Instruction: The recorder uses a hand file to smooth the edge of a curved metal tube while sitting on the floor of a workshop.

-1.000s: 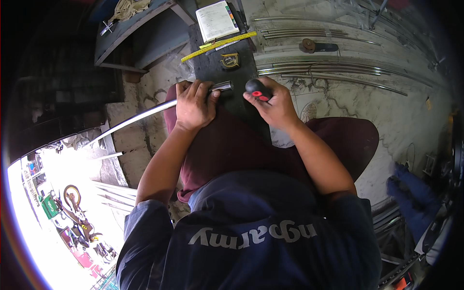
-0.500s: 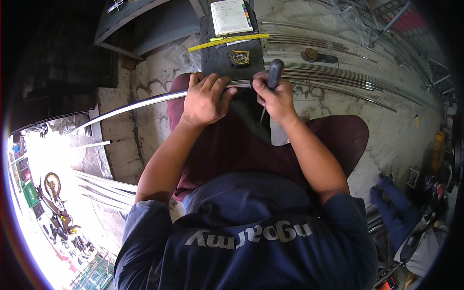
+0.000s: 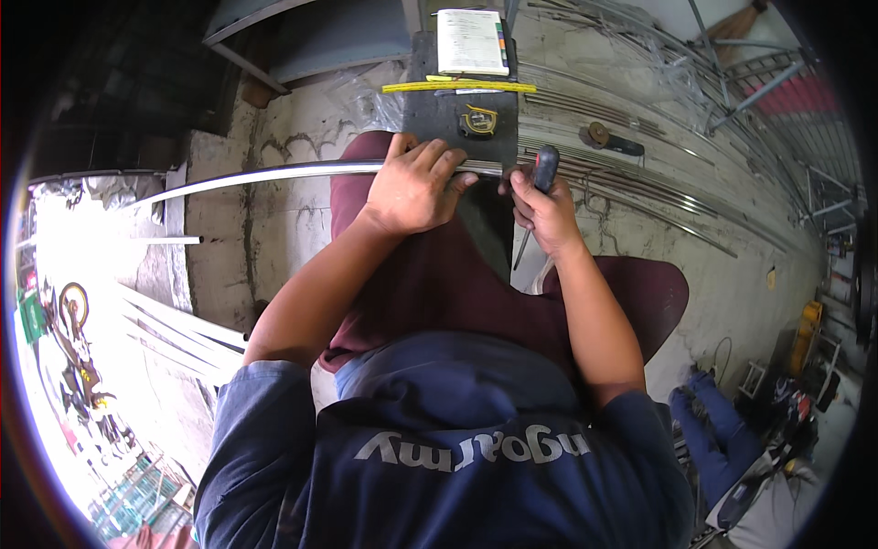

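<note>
A long silvery metal bar (image 3: 274, 172) lies across my knees and the near part of a dark bench top (image 3: 439, 121). My left hand (image 3: 416, 186) is closed over the bar from above, fingers across it and thumb along the near side. At the bar's right end, my right hand (image 3: 546, 212) grips a screwdriver (image 3: 546, 169) with a black handle. Its handle points up and its thin shaft slants down below the hand, away from the bar. The right fingertips are close to the bar's end; whether they pinch something small there cannot be seen.
On the bench lie a tape measure (image 3: 478, 121), a yellow folding ruler (image 3: 457, 87) and an open notebook (image 3: 472, 41). Several thin metal rods (image 3: 631, 174) and an angle grinder (image 3: 613, 139) lie on the floor to the right. Another person's blue-clad legs (image 3: 718, 430) show at lower right.
The whole view has shifted, so bench and hands sit further right. My left hand still holds the bar; the right still grips the screwdriver near the bar's end.
</note>
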Tool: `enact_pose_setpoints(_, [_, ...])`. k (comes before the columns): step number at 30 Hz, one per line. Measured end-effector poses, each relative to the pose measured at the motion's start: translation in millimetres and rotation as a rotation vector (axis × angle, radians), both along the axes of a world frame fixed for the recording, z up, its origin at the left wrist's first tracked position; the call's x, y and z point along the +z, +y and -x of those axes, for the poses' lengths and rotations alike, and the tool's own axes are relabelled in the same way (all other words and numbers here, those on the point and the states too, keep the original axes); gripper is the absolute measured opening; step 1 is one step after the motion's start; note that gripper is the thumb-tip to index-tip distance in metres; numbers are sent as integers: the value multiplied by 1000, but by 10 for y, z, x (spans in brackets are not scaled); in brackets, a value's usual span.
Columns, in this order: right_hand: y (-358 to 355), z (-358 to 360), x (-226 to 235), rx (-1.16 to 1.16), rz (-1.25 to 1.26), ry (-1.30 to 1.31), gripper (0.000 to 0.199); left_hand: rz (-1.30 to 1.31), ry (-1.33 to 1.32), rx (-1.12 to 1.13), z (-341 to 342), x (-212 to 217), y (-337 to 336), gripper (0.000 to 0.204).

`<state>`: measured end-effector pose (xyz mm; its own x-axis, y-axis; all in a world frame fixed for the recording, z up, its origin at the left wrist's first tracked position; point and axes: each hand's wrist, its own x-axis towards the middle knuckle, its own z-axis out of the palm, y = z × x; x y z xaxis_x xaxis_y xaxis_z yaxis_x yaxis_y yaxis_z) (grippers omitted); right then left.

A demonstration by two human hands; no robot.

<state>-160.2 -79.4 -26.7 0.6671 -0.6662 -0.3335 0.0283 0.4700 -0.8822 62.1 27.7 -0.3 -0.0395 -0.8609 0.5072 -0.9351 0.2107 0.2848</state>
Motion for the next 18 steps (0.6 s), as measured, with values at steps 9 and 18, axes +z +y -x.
enact_pose_setpoints(9, [-24, -91, -13, 123, -370, -145, 20, 22, -17, 12, 11, 14, 18, 27])
enact_pose_setpoints(18, [-104, -164, -93, 141, -462, -159, 17, 7, -4, -10, 9, 42, 14, 30])
